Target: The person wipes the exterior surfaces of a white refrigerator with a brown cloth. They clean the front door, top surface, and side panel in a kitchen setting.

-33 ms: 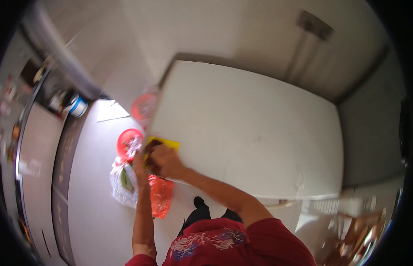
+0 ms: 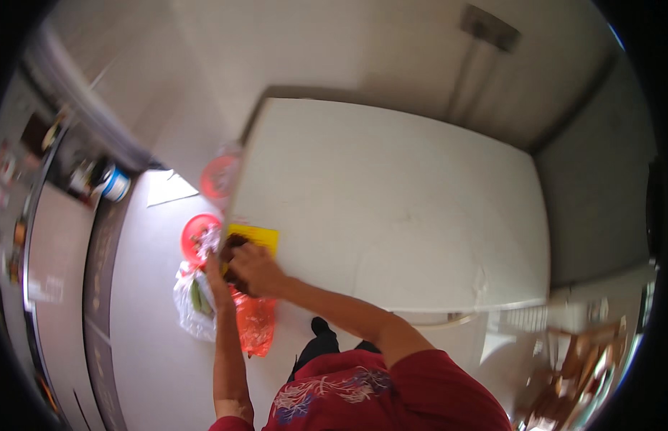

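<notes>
My right hand (image 2: pixel 255 269) bends its fingers down into a dark brown clump (image 2: pixel 235 244) at the left edge of the white table (image 2: pixel 391 201). The clump's kind is too blurred to make out. Under it lies a bright yellow sheet (image 2: pixel 265 235), partly covered by the hand. My left hand (image 2: pixel 217 279) is upright just outside the table edge, close to the clump; its fingers are blurred and partly hidden. Below that edge are a red bowl (image 2: pixel 192 227) with small scraps and pale plastic, a clear bag (image 2: pixel 187 305) with green vegetables, and an orange-red plastic bag (image 2: pixel 255 323).
Another red container (image 2: pixel 215 179) is beside the table's far left side. A counter with cabinets (image 2: pixel 57 244) runs along the left, with a blue-and-white tub (image 2: pixel 115 184) near its far end. Wooden chairs (image 2: pixel 578 366) stand at the lower right. A wall socket (image 2: pixel 489 27) is beyond the table.
The whole scene has shifted slightly to the left in view. Both hands stay at the same table edge, the right one still in the brown clump.
</notes>
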`<state>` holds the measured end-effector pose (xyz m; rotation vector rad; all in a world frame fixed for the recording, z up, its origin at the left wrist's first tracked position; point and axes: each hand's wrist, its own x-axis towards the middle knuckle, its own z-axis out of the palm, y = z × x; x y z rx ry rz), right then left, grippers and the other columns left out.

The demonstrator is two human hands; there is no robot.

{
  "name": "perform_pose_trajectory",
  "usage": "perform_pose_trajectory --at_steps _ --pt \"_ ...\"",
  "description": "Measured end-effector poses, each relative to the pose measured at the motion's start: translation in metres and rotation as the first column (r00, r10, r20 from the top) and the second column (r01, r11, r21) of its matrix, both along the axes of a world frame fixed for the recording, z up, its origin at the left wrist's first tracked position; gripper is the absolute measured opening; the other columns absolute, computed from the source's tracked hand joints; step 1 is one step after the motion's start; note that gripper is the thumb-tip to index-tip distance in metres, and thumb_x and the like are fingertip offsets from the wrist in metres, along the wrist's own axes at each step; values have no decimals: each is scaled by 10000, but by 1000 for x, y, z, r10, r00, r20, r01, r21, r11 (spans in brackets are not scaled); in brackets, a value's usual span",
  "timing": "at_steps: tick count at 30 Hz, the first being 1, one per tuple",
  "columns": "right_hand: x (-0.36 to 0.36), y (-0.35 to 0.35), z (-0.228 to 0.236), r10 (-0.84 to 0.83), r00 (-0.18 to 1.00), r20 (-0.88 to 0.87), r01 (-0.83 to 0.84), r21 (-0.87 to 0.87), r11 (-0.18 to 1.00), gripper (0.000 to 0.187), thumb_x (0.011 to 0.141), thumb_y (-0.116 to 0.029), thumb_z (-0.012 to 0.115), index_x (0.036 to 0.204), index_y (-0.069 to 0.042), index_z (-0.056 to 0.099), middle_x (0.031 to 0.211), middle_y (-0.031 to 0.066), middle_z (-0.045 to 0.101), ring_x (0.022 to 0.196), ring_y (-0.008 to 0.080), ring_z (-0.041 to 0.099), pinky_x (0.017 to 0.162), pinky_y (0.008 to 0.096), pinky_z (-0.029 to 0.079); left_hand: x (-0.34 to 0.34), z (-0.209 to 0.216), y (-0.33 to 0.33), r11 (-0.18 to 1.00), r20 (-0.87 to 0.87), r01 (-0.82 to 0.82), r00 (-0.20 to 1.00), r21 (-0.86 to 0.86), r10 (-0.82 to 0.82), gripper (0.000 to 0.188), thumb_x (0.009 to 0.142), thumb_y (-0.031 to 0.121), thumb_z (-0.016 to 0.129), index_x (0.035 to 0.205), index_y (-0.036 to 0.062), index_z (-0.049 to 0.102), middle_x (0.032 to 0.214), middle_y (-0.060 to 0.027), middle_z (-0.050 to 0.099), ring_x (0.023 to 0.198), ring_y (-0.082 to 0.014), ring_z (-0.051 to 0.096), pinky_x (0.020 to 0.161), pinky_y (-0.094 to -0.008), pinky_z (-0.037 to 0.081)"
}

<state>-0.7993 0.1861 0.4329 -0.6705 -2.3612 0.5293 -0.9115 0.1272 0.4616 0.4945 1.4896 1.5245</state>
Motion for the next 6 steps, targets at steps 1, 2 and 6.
perform_pose_trajectory --at_steps 1,2,6 --pt "-7 -19 8 59 997 -43 -54 110 992 329 722 -178 648 1023 -74 564 1219 142 502 1161 320 439 955 423 367 -29 -36 -14 984 -130 -108 983 143 127 513 997 300 399 1388 -30 370 1386 -154 421 1253 -241 420 1043 -349 336" --pt "-3 -23 3 26 1000 -9 -25 112 993 325 720 -185 652 1016 -79 568 1216 142 506 1169 316 439 965 432 363 -31 -43 -14 997 -360 -52 930 57 69 540 980 321 438 1398 -12 362 1393 -171 411 1259 -272 409 1050 -365 326" --pt "41 -32 -13 40 998 53 -47 151 987 343 719 -183 657 1039 -101 566 1226 140 502 1208 321 415 983 463 345 1 -36 -3 982 -843 -67 526 -174 -114 640 912 389 567 1418 59 359 1414 -214 371 1276 -375 355 1065 -422 296"
